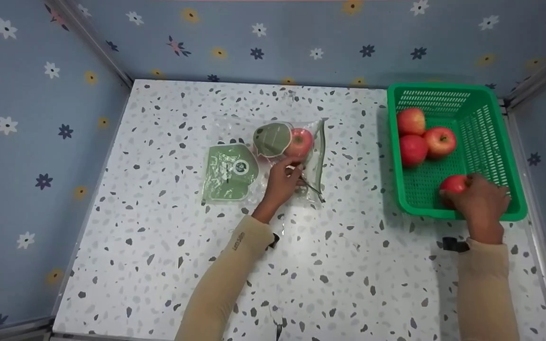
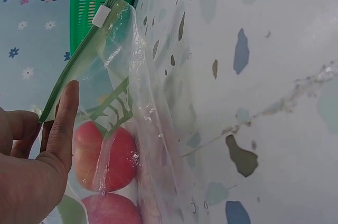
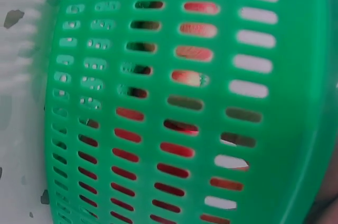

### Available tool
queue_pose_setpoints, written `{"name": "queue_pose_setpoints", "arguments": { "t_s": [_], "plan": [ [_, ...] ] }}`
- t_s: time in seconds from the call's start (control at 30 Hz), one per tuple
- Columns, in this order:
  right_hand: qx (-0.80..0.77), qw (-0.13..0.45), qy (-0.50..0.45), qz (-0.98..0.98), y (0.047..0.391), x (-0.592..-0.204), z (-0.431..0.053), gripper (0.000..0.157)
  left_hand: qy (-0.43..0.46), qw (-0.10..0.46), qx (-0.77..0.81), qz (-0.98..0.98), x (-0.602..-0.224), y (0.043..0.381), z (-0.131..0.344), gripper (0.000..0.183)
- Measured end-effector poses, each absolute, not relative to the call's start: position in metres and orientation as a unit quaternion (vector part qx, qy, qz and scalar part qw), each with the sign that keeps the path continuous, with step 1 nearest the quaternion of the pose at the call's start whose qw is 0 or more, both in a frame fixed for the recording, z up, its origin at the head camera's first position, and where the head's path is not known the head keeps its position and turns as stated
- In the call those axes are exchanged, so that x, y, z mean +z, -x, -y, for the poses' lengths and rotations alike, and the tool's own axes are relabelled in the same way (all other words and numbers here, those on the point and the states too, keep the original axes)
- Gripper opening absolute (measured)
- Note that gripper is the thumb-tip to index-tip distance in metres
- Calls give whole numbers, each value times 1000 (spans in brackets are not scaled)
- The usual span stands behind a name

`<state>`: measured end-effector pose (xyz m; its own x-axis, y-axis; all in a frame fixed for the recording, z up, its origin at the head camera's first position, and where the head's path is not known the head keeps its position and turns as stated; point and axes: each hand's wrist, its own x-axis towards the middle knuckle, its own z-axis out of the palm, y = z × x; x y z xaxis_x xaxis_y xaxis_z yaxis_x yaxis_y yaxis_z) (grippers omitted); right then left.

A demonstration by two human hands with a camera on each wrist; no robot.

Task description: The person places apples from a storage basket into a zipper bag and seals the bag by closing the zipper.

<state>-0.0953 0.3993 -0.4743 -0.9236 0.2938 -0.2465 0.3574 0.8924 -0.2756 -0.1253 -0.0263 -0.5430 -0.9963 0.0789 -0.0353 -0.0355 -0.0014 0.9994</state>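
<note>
Inside the basket [image 1: 479, 156], four apples [image 1: 441, 142]; inside the bag [image 1: 232, 173], apparently two.

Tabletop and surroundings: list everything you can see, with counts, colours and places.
Table: 1, white with grey flecks, centre
Wall panels: 3, blue with flowers, left, back and right
Basket: 1, green, table's right side
Loose apples: 3, red and yellowish, basket's left side
Front apple: 1, red, basket's front
Bag: 1, clear with green prints, mid-table
Bagged apples: at least 2, red, inside the bag
Sleeves: 2, tan, forearms
Hands: 2, bare; left hand pinching the bag's edge, right hand holding the front apple
</note>
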Motion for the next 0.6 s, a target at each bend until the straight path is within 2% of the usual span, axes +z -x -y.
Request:
{"name": "queue_pose_setpoints", "arguments": {
  "t_s": [0.6],
  "plan": [
    [-172,-16,-123,-977,93,-466,-370,67,-22,37,701,-712,-545,126,26,21]
  ]
}}
